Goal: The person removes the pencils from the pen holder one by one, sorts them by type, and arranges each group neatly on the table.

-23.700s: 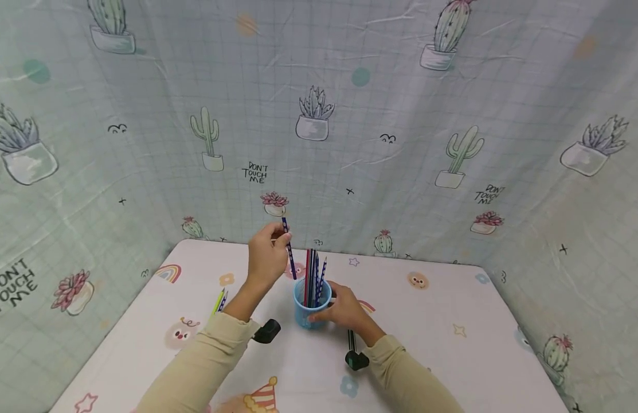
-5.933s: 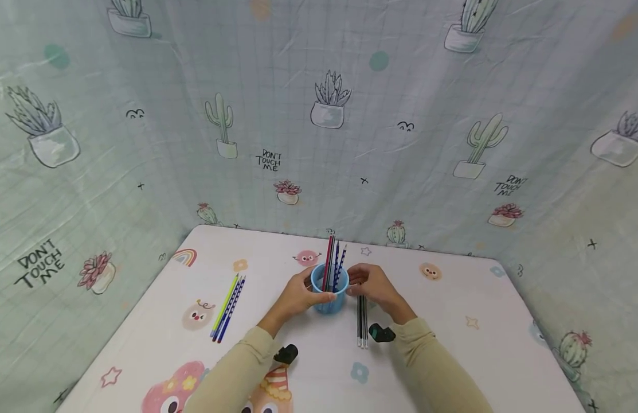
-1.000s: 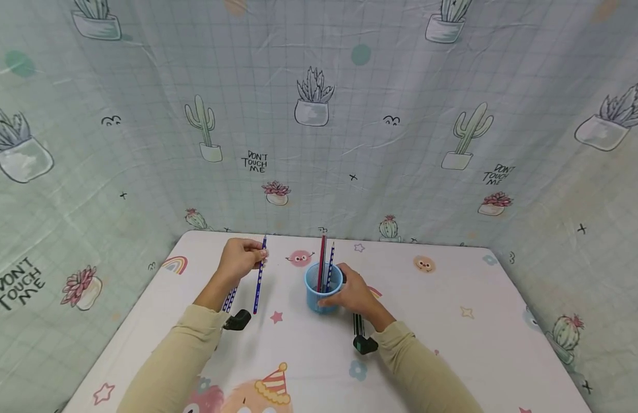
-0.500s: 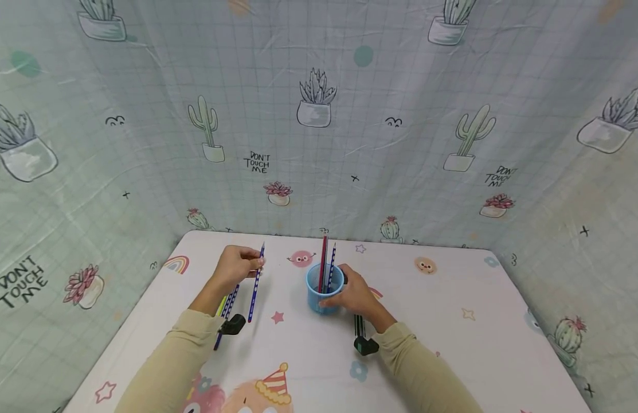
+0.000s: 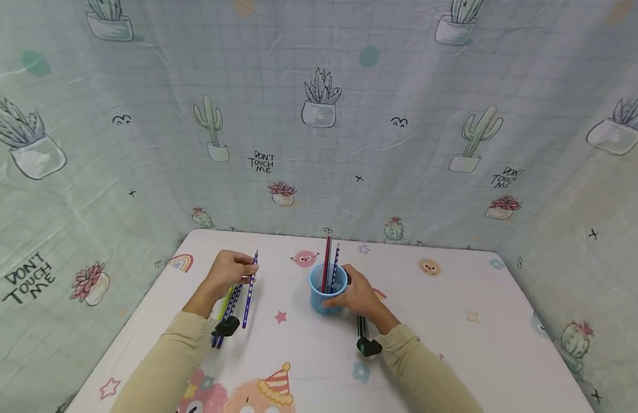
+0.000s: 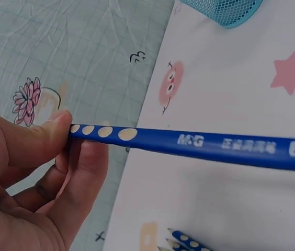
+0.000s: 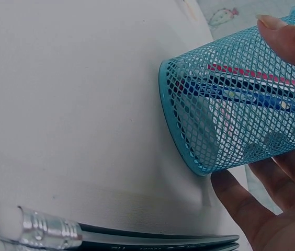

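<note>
In the head view my left hand (image 5: 227, 274) pinches a blue pencil (image 5: 249, 301) with pale dots, point up, above the table's left half. The left wrist view shows thumb and fingers near the sharpened end, and "2B" printed on the pencil (image 6: 205, 144). My right hand (image 5: 361, 295) grips a light blue mesh pencil cup (image 5: 324, 305) from its right side. Inside the cup stand a red pencil (image 5: 326, 258), a dark one beside it, and a blue dotted pencil (image 5: 336, 264). In the right wrist view, thumb and fingers surround the mesh cup (image 7: 215, 136).
Beneath my left forearm lie a yellow-green pencil (image 5: 225, 303) and several blue dotted pencils (image 5: 233, 304), side by side. Black pencils (image 5: 362, 326) with white erasers lie below my right wrist. A patterned cloth wall (image 5: 319, 172) rises behind the white table (image 5: 427, 344).
Since six seconds ago the left hand has left the cup with one blue pencil, and the right hand has taken the cup. In the last second the left hand moved lower and left.
</note>
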The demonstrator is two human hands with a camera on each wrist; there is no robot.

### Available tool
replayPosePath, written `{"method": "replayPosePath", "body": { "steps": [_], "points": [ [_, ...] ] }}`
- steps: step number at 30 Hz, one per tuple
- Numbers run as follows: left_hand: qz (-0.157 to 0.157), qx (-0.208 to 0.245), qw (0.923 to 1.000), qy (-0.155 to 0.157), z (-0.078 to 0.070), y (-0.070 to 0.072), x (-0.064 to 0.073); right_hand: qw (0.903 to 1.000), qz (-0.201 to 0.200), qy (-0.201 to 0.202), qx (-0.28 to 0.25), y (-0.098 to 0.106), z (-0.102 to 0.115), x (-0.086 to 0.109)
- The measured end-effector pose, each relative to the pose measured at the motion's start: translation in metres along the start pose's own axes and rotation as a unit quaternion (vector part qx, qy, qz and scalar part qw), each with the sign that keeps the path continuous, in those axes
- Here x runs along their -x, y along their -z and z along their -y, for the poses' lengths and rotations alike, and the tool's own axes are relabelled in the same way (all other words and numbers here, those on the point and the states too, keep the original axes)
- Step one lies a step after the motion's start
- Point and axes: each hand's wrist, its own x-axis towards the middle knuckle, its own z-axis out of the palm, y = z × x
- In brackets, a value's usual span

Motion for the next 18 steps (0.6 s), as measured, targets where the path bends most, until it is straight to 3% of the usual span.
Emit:
{"method": "replayPosePath", "body": {
  "steps": [9,18],
  "points": [
    [-0.006,-0.018,0.9987,0.048,0.011,0.009,0.001,1.0000,0.000,-0.002,-0.006,-0.002,-0.001,0.000],
    [-0.018,-0.016,0.9981,0.056,0.020,0.010,-0.001,1.0000,-0.004,-0.007,-0.002,-0.001,-0.002,0.001]
  ]
}}
